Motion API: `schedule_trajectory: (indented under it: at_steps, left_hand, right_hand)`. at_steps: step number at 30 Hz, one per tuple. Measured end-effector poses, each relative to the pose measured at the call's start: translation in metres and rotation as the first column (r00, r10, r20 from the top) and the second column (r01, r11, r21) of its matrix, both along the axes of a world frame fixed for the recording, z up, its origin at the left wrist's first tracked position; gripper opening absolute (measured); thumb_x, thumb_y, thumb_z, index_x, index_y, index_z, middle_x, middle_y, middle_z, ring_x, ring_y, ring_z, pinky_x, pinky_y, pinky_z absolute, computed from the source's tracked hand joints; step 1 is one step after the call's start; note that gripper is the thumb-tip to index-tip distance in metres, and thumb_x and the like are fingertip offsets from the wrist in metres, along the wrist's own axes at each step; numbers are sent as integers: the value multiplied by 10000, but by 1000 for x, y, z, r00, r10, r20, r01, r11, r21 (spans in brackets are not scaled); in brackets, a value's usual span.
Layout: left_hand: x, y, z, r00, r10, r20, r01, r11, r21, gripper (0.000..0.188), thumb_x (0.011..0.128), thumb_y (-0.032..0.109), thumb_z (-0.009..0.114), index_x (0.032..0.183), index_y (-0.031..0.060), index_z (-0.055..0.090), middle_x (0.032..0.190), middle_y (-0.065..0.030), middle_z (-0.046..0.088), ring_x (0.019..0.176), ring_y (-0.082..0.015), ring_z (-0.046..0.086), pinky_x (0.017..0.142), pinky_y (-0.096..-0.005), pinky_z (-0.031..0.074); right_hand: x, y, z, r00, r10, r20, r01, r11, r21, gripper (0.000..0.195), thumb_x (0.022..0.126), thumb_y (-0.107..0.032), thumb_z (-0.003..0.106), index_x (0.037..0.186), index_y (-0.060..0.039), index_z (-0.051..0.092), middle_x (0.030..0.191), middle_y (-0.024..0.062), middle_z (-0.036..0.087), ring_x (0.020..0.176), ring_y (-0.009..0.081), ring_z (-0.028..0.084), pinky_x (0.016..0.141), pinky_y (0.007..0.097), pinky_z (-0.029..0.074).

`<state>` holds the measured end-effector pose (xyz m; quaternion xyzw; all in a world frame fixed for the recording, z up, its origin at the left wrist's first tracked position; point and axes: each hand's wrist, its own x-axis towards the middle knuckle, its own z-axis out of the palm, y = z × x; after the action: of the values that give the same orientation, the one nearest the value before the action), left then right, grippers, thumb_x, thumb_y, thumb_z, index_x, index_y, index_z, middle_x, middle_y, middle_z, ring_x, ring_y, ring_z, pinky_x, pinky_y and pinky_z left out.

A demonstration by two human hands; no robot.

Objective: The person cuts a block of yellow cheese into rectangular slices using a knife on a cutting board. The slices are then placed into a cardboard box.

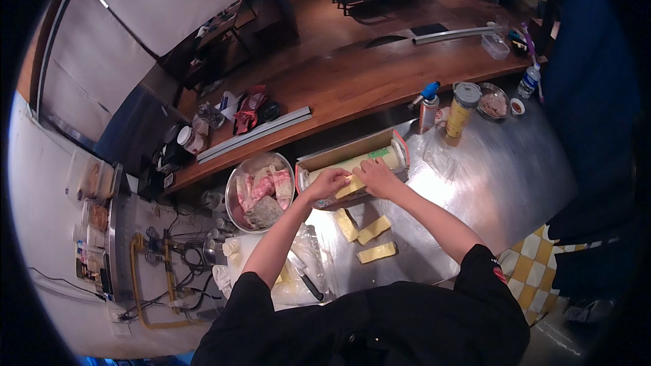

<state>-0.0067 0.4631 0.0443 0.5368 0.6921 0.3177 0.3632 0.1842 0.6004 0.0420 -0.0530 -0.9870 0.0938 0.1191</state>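
Note:
A long cardboard box (351, 150) lies open on the steel worktop, with a roll of plastic film (330, 165) inside. At the box's front edge, a yellow block (349, 189) sits between my two hands. My left hand (328, 184) grips its left part, fingers bent. My right hand (376, 177) is at its upper right, fingertips close to the roll; whether it grips the block or the film is not clear. Nearer to me, three similar blocks lie on the steel: one tilted (347, 225), one beside it (374, 230) and one lower down (377, 252).
Left of the box is a steel bowl of meat (260, 193). A knife (310, 284) lies over plastic on a white cutting board (244, 259). To the right stand a blowtorch (428, 109), a lidded yellow container (462, 109) and another bowl (492, 101). A wooden counter (356, 73) runs behind.

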Motion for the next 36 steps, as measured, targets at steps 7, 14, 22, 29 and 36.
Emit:
schedule_trajectory:
  at_steps: [7, 14, 22, 29, 36]
  left_hand:
    - [-38, -25, -1, 982, 146, 117, -136, 987, -85, 279, 954, 146, 696, 1217, 55, 695, 898, -56, 709, 818, -121, 677, 701, -282, 562]
    - [-46, -90, 10, 789, 411, -456, -461, 888, 3, 255, 822, 91, 676, 1060, 38, 750, 892, -186, 718, 872, -366, 695, 819, -414, 559]
    - [-42, -116, 10, 809, 83, -583, -55, 996, 65, 223, 791, 91, 701, 1000, 30, 749, 903, -164, 689, 939, -385, 659, 830, -447, 550]
    - [-35, -46, -3, 975, 40, -219, -40, 999, 4, 152, 800, 123, 789, 930, 44, 795, 873, -148, 758, 800, -252, 725, 763, -358, 563]
    - [22, 96, -35, 993, -112, 38, 110, 992, 55, 190, 754, 100, 873, 913, 25, 800, 793, -59, 763, 736, -109, 694, 704, -269, 563]
  right_hand:
    - [-37, 45, -8, 983, 141, 119, -75, 895, -440, 495, 725, -200, 738, 1166, -64, 558, 1129, 173, 625, 1132, 392, 586, 967, 480, 482]
    - [-25, 36, -15, 994, 96, -59, -112, 881, -460, 476, 715, -205, 735, 1130, -79, 538, 1075, 158, 638, 1068, 393, 611, 940, 488, 489]
    - [-4, 19, -16, 986, 150, -66, -161, 964, -212, 523, 669, -210, 804, 1115, -86, 560, 1015, 131, 628, 1004, 330, 624, 895, 437, 466]
    - [11, 15, -38, 939, 224, -261, -225, 974, 29, 491, 652, -189, 805, 1086, -92, 598, 947, 86, 586, 945, 277, 607, 838, 407, 458]
    - [11, 7, -69, 805, 242, -541, -137, 964, 228, 275, 822, -159, 632, 1082, -112, 557, 869, 63, 538, 805, 259, 587, 732, 408, 460]
